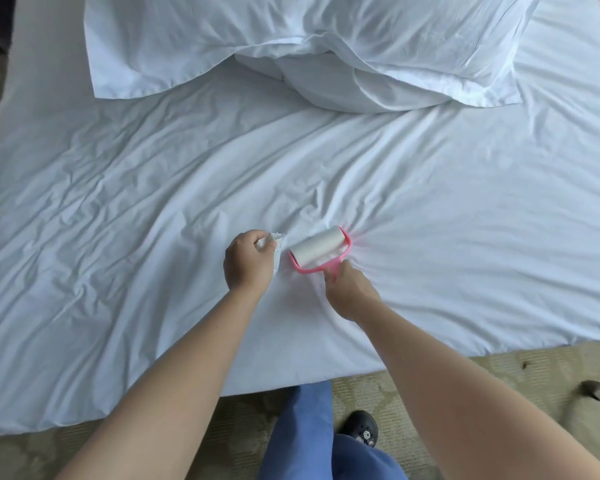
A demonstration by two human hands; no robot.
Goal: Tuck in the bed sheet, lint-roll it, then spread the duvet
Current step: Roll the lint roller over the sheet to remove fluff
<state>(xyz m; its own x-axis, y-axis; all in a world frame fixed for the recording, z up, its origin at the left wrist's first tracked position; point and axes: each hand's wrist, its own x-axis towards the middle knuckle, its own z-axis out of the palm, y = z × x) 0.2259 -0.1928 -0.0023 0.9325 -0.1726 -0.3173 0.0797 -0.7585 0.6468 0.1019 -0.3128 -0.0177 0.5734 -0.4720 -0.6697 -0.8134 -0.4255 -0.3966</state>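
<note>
Right hand point(352, 294) gripping the pink plastic handle of a lint roller with a white sticky-paper drum point(317, 251), fingers curled round the handle, drum pressed into the wrinkled white cotton bed sheet point(136, 188) near the middle of the bed. Left hand point(248, 259) just beside the drum, fingers closed round a crumpled white scrap point(276, 239), probably a peeled roller sheet, though hard to tell. Sheet bunched into radiating creases at the drum: likely to lift with the adhesive and pull loose from the tucked near edge if pushed hard or without a flat hand holding the fabric down. Deep folds on the left side likely to hide lint from the drum unless smoothed first. Held scrap liable to stick back onto the sheet if dropped. Puffy white duvet with loose folds point(309, 43) heaped at the far end, resting on the sheet; strip underneath unreachable for rolling until shifted. Patterned beige carpet point(447, 375) below the near edge.
</note>
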